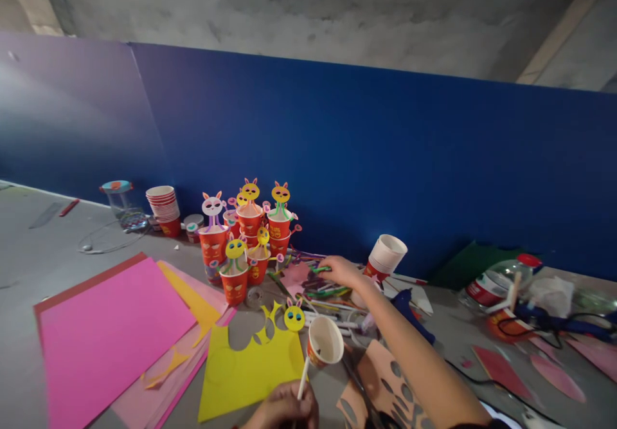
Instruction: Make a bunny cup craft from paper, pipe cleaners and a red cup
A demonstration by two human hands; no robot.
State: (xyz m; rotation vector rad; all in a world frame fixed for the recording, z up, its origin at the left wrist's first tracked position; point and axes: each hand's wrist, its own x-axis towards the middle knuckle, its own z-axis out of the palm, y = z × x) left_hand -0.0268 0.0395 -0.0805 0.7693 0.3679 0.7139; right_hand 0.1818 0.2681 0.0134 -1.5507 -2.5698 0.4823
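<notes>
My left hand (289, 404) is closed round the lower end of a thin white stick (304, 377). The stick's top meets the side of a paper cup (325, 341), which is tilted so that its open mouth shows. Farther off, my right hand (340, 272) reaches into a pile of coloured pipe cleaners (328, 291), its fingers pinched on a green pipe cleaner (322, 269). Between the hands lies a yellow paper animal head (294, 318) with blue eyes and pink ears, by the edge of a cut yellow sheet (250, 371).
Red cups with paper animal figures (234, 281) stand at the back. Pink sheets (116, 326) cover the left side. Scissors (361, 387) lie by cut peach paper (385, 377). Cup stacks (162, 207), a blue glue gun (412, 316) and a red-capped bottle (501, 281) stand around.
</notes>
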